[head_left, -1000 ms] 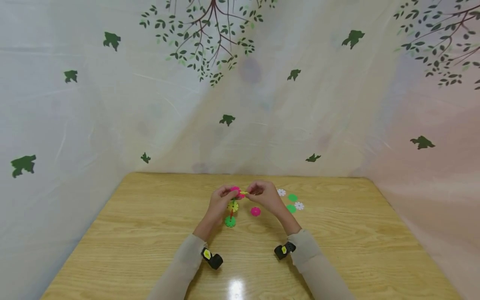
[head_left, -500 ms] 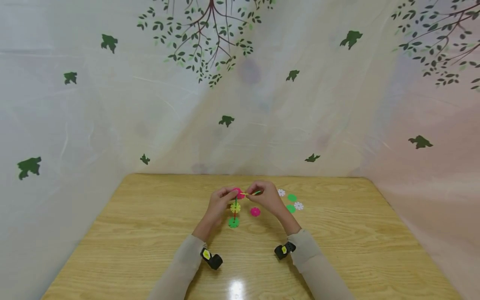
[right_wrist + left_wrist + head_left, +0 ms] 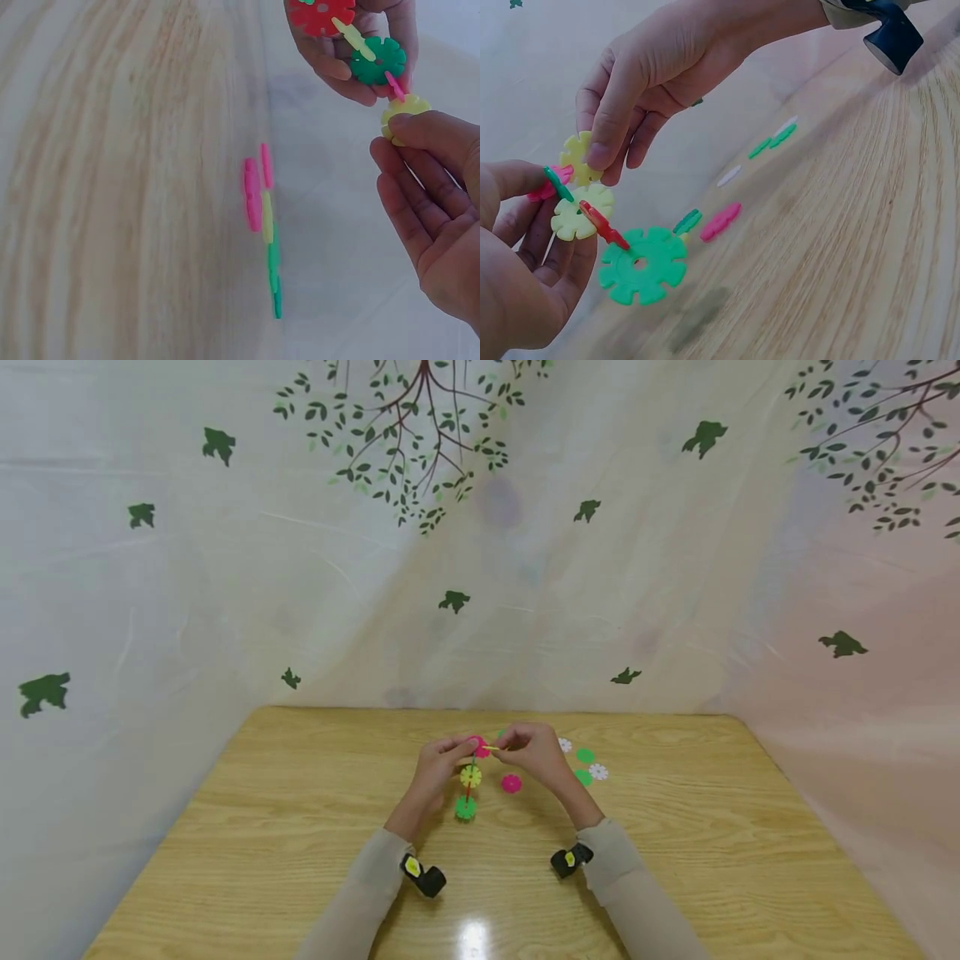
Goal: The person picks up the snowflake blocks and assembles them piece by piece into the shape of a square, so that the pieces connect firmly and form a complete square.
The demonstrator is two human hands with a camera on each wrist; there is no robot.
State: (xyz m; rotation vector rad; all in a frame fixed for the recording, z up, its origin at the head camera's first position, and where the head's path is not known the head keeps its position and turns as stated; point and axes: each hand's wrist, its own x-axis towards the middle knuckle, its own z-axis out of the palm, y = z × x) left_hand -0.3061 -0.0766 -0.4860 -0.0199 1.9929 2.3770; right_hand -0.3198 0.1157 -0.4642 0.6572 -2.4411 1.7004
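Observation:
A short chain of notched, flower-shaped plastic discs hangs below my left hand (image 3: 442, 766). Its fingers and thumb pinch the pink disc (image 3: 481, 747) near the top. Under that come a green disc (image 3: 558, 184), a yellow disc (image 3: 470, 776), a red disc (image 3: 604, 224) and, lowest, a large-looking green disc (image 3: 643, 266). My right hand (image 3: 534, 753) pinches another yellow disc (image 3: 579, 159) between thumb and fingers. Its edge meets the pink disc's rim, and in the right wrist view this yellow disc (image 3: 405, 118) lines up with the chain's end.
Loose discs lie on the wooden table (image 3: 315, 827): a pink one (image 3: 512, 784) just below the hands, two green (image 3: 585, 756) and two white (image 3: 597, 772) to the right. A green disc (image 3: 502, 734) shows partly behind my right hand. A printed cloth (image 3: 360, 635) hangs behind the table.
The hanging chain first swings right, then slightly back left and down, below my left hand. Both hands stay nearly in place, still holding the pink and yellow discs edge to edge.

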